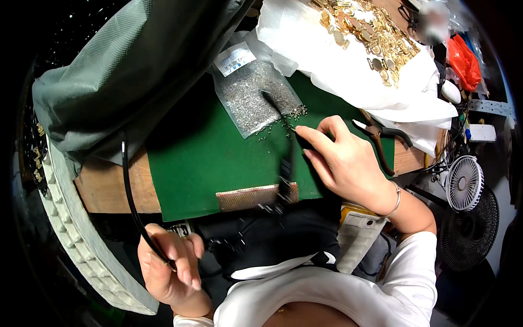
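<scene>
My left hand, at the lower left, is closed round one end of a narrow black strap; the strap rises in a curve. My right hand hovers over the green mat, index finger and thumb apart, nothing visible between them. Just beyond its fingertips lie small silver metal pieces, spilled at the mouth of a clear plastic bag full of them. A dark, blurred strip runs down beside the right fingertips; its kind cannot be made out.
Pliers with dark handles lie right of my right hand. A flat textured bar rests on the mat's near edge. White sheeting carries gold metal fittings. Dark green fabric covers the left; fans stand at the right.
</scene>
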Action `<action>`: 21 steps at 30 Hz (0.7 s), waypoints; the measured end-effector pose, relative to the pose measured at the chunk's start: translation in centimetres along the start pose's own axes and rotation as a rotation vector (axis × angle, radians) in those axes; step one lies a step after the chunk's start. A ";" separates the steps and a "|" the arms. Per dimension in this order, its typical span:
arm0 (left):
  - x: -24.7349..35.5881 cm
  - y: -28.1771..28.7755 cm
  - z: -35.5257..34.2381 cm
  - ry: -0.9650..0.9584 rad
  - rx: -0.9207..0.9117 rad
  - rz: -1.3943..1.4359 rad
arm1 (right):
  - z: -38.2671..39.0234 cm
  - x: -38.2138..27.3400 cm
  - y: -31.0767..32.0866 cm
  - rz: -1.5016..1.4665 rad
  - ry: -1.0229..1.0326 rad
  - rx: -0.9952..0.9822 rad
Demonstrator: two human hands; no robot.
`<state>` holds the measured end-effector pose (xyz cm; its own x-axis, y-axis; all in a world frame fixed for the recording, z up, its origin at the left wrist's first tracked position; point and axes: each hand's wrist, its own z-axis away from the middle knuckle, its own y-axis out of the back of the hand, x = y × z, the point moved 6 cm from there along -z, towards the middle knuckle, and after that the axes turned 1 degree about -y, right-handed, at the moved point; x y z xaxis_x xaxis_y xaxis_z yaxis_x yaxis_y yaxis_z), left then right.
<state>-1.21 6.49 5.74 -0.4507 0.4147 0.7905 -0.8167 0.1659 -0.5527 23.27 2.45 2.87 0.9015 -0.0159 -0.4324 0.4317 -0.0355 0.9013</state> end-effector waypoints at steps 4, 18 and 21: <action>-1.6 -2.0 0.4 0.252 -0.129 0.398 | -0.6 -0.8 -0.4 0.012 -0.036 -0.064; -5.3 -3.3 -0.4 0.441 -0.265 0.386 | -0.4 -1.9 -1.6 0.387 0.142 -0.119; -5.7 -3.2 -0.5 0.449 -0.224 0.426 | -0.7 -2.2 -0.7 -0.085 0.045 -0.235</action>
<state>4.12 4.01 2.87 -0.4837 0.8105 0.3303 -0.4835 0.0671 -0.8728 21.01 3.16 3.19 0.8598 0.0214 -0.5102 0.4965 0.1989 0.8450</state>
